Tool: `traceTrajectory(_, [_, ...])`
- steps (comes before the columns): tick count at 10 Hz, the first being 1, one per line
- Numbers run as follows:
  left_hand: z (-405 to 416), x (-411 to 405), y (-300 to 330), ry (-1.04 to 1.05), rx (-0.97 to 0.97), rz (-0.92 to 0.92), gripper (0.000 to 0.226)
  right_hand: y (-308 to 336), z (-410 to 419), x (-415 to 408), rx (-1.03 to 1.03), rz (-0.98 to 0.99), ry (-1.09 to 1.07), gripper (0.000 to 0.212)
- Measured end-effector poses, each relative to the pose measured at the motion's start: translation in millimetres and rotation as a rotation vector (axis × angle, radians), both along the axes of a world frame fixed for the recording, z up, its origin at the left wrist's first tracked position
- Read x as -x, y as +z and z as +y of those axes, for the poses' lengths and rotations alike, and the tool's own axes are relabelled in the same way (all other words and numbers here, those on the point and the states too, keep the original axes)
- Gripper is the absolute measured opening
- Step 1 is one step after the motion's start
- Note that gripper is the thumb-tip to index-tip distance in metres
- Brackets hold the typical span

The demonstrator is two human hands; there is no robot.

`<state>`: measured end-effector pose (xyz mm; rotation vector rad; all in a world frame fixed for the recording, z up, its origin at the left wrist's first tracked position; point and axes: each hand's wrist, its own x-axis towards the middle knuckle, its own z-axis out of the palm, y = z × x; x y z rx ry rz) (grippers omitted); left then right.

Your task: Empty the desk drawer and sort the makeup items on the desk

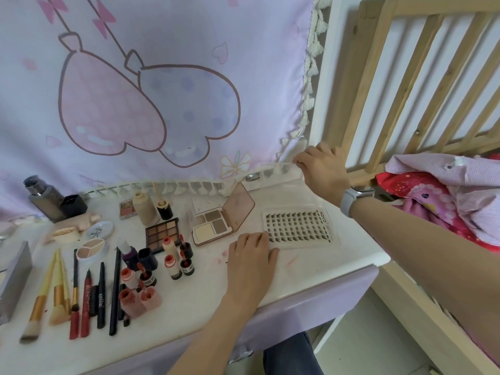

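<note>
Left hand (pixel 250 251) lay flat with fingers straight, pressing the near corner of the lash tray (pixel 299 227) on the white tabletop (pixel 311 269). Right hand (pixel 323 167) pinched a clear lid (pixel 278 173) held up near the back edge. Open contour palette (pixel 216 223) just left of the tray, brushes (pixel 52 296) well over left.

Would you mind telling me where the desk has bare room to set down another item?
Bare desk lies in front of the lash tray, out to the front edge beside the left hand, and between that tray and the right hand. Left of the open palette it is crowded with bottles and brushes.
</note>
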<state>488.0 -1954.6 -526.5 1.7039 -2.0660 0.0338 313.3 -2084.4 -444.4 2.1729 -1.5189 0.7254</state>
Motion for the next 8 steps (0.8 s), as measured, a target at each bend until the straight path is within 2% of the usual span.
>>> traceTrajectory(2, [-9, 4, -1, -0.011, -0.025, -0.077, 0.046, 5, -27, -21, -0.08, -0.031, 0.0, 0.02])
traceTrajectory(4, [-11, 3, -8, -0.016, -0.033, -0.159, 0.053, -10, -22, -23, -0.133, -0.236, 0.109, 0.031])
traceTrajectory(5, [-12, 3, -11, -0.022, -0.004, -0.204, 0.055, -23, -16, -15, -0.14, -0.201, 0.209, 0.04])
traceTrajectory(7, [-12, 1, -15, -0.027, 0.058, -0.237, 0.056, -27, -8, -11, -0.286, -0.147, 0.239, 0.048])
traceTrajectory(8, [-10, 2, -12, -0.038, 0.057, -0.19, 0.055, -27, 6, -20, -0.255, -0.25, 0.211, 0.046])
